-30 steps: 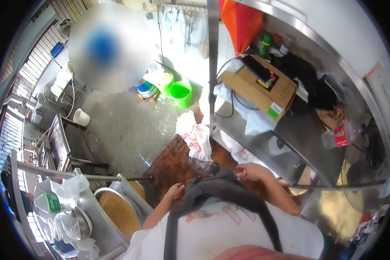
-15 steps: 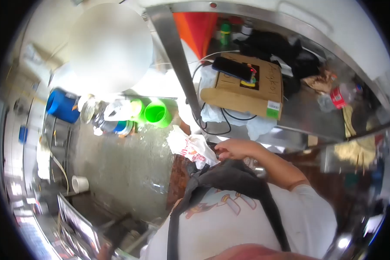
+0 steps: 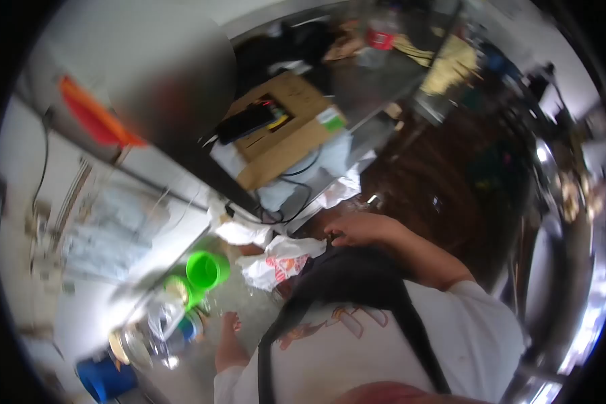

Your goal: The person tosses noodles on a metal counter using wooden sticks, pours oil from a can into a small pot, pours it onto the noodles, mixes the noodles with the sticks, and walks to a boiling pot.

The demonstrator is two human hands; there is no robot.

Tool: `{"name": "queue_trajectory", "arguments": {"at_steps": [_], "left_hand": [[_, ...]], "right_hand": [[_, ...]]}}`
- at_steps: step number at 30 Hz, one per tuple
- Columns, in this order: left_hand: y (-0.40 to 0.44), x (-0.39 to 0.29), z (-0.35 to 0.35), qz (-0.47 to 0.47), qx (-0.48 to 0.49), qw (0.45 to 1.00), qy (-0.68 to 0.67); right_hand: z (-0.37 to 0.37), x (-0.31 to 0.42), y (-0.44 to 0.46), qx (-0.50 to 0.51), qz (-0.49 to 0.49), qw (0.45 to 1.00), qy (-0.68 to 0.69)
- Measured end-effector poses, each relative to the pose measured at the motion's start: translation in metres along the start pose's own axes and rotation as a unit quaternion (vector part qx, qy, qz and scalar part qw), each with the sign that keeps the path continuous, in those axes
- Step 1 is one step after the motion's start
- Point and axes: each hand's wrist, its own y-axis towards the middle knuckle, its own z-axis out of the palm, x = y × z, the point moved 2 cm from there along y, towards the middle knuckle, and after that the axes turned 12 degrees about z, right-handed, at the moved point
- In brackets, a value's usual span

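Note:
My right hand (image 3: 358,230) is at the upper edge of the dark apron (image 3: 347,279), its fingers curled together; what they hold, if anything, is hidden. Lower down on the left hangs my left hand (image 3: 232,322), small and smeared, beside the apron and over the grey floor. It touches no object that I can see. A white plastic bag with red print (image 3: 281,264) lies just beyond the apron. Past my right hand, a cardboard box (image 3: 286,148) rests on a metal shelf, with a dark phone (image 3: 248,122) on top.
Green buckets (image 3: 207,269) and a blue barrel (image 3: 104,377) stand at lower left. A dark metal post (image 3: 202,176) runs beside the shelf. Black cables hang below the box. A red-labelled bottle (image 3: 380,39) and a pale yellow heap (image 3: 451,66) are at the top right.
The view has swung round to the right, so the box and shelf now sit nearer the middle. The left hand, out of sight half a second ago, shows again. The right hand stays near the apron.

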Motion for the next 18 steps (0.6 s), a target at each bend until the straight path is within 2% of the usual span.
{"name": "queue_trajectory", "arguments": {"at_steps": [1, 4, 5, 6, 8, 9, 10, 11, 12, 14, 18], "left_hand": [[-0.006, -0.033, -0.015, 0.002, -0.011, 0.999, 0.039], [0.048, -0.082, -0.014, 0.086, 0.000, 0.996, 0.005], [0.063, -0.104, 0.001, 0.101, 0.162, 0.968, -0.163], [0.075, -0.127, 0.021, 0.103, 0.316, 0.886, -0.322], [0.097, -0.148, 0.075, 0.233, 0.163, 0.947, -0.148], [0.103, -0.169, 0.098, 0.259, 0.200, 0.937, -0.121], [0.111, -0.175, 0.127, 0.228, 0.400, 0.858, -0.227], [0.119, -0.173, 0.145, 0.287, 0.332, 0.890, -0.124], [0.108, -0.176, 0.164, 0.303, 0.286, 0.908, -0.037], [0.086, -0.171, 0.187, 0.316, 0.273, 0.906, 0.062], [0.048, -0.151, 0.189, 0.307, 0.269, 0.899, 0.157]], "right_hand": [[0.004, -0.002, -0.006, -0.001, 0.020, 1.000, -0.006], [0.017, -0.008, -0.017, -0.010, 0.052, 0.999, -0.009], [0.023, -0.009, -0.019, -0.026, 0.051, 0.998, 0.003], [0.027, -0.009, -0.023, -0.042, 0.049, 0.998, 0.012], [0.028, -0.002, -0.030, -0.066, 0.071, 0.995, 0.014], [0.029, 0.002, -0.033, -0.076, 0.080, 0.994, 0.015], [0.028, 0.002, -0.035, -0.070, 0.094, 0.993, 0.022], [0.028, 0.002, -0.035, -0.061, 0.104, 0.992, 0.029], [0.028, 0.003, -0.035, -0.051, 0.113, 0.992, 0.036], [0.024, 0.004, -0.042, -0.068, 0.116, 0.991, 0.019], [0.025, -0.014, -0.045, -0.071, 0.091, 0.992, 0.040]]}}
